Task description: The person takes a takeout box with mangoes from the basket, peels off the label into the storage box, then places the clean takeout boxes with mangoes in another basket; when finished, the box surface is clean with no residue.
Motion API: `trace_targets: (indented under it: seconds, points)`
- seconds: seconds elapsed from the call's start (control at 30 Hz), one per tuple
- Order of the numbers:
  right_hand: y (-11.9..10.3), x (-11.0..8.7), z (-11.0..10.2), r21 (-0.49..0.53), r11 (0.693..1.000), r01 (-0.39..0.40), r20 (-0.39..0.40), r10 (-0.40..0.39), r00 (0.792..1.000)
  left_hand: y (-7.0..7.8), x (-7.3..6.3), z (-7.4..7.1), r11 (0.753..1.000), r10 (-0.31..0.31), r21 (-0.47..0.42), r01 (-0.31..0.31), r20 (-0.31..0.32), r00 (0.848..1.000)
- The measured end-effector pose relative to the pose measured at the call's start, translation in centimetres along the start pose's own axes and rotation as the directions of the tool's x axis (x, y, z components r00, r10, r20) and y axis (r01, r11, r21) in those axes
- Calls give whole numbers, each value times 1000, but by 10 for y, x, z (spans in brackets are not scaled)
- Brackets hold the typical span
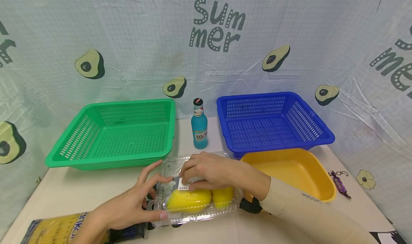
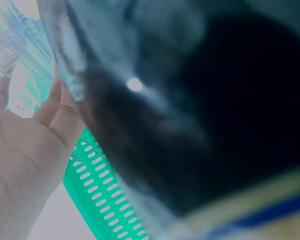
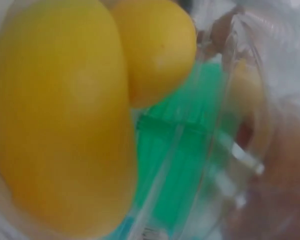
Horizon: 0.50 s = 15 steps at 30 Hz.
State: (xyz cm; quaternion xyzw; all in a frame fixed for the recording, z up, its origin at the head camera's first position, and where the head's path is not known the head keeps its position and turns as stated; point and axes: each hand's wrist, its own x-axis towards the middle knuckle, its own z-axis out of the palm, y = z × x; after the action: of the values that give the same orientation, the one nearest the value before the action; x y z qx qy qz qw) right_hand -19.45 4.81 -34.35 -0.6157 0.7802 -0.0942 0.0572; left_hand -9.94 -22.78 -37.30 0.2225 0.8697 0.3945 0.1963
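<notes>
A clear plastic clamshell box holds a large mango-like yellow fruit and a smaller yellow fruit. The same large fruit and small fruit fill much of the right wrist view. My right hand is over the box, its curled fingers and thumb pinching a small white printed piece; whether this is loose or a label is unclear. At the box's left side, my left hand spreads its fingers, with the thumb touching the front left corner. The left palm shows in the left wrist view.
Behind stand a green basket, a blue bottle and a blue basket. A yellow tray is beneath the right forearm, with a purple-wrapped candy beyond. A yellow packet lies by the left forearm.
</notes>
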Motion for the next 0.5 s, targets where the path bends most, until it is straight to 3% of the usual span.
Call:
trace_targets:
  seconds: [0.33,0.5]
  points:
    - [0,-1,2,-68,994,89,-72,-94,993,0,0,-3,999,4,-51,-2,26,1000]
    - [-4,-1,2,-114,990,80,-45,-86,995,-1,0,-2,999,6,-54,-5,22,1000]
